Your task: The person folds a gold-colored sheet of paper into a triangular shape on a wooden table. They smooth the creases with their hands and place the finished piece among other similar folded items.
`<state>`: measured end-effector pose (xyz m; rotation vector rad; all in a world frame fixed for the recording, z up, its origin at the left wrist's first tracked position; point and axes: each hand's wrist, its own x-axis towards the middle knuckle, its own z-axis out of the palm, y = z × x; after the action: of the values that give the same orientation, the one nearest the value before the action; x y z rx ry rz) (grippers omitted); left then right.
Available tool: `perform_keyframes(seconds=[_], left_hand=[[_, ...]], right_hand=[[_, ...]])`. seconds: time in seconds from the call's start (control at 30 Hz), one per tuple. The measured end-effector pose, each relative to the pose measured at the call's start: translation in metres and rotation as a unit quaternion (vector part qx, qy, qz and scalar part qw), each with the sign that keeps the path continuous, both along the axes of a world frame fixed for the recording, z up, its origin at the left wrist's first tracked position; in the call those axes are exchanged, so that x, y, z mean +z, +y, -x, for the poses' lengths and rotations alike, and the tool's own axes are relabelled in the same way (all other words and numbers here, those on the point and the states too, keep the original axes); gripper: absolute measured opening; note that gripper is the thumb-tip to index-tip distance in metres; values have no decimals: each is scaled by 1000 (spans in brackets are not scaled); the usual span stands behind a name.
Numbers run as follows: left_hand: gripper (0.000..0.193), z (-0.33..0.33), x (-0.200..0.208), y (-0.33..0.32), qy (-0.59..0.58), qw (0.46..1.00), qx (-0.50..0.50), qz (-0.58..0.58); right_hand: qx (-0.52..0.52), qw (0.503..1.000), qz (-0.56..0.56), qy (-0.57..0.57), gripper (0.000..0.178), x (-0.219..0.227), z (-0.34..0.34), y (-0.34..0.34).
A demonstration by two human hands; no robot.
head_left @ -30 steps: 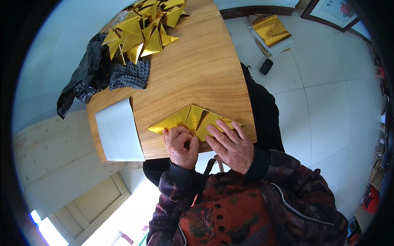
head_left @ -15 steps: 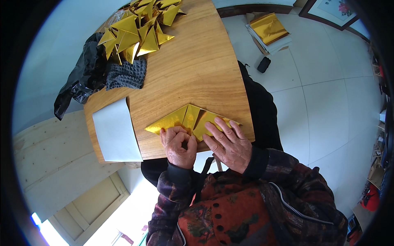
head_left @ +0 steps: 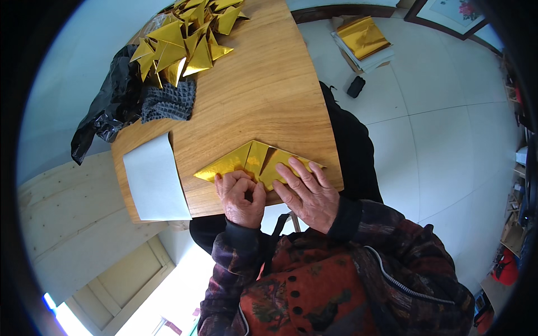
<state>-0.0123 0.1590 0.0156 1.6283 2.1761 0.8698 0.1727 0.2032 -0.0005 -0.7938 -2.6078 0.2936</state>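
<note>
Gold foil sheet point(head_left: 255, 159), folded, on a wooden table point(head_left: 252, 89)
Right hand point(head_left: 310, 196) spread over its right part; left hand point(head_left: 242, 199) curled at its lower edge, whether pinching I cannot tell; a white sheet point(head_left: 157, 179) lies to the left.

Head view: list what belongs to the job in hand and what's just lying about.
Belongs, as far as I can judge:
folded gold sheet, touched by left grip and right grip
pile of folded gold shapes
gold-topped paper stack, probably
pale sheet, perhaps

Apparently just lying about:
black plastic bag
grey textured cloth
small black object near that stack
</note>
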Motion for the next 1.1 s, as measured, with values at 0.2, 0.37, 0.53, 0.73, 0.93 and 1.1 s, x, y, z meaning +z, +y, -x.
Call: perform_keyframes(seconds=[0.2,0.37,0.53,0.73,0.93,1.1], left_hand=[[15,0,-3,-1,13,1000,-2,-10],[15,1,-6,-1,14,999,-4,-30],[14,1,-12,-4,-18,998,15,-52],[33,8,-9,-10,53,994,-72,-56],[64,21,7,-19,176,953,-244,34],[93,29,8,-21,244,914,-309,98]], right_hand=[[-7,1000,7,-13,40,-2,-1,-2],[-7,1000,-5,-3,40,-6,1,-3],[-6,1000,1,-1,42,-8,2,-2],[-6,1000,21,-4,42,-4,1,-3],[-8,1000,1,17,46,-11,2,-2],[-9,1000,-17,22,51,-13,2,-3]])
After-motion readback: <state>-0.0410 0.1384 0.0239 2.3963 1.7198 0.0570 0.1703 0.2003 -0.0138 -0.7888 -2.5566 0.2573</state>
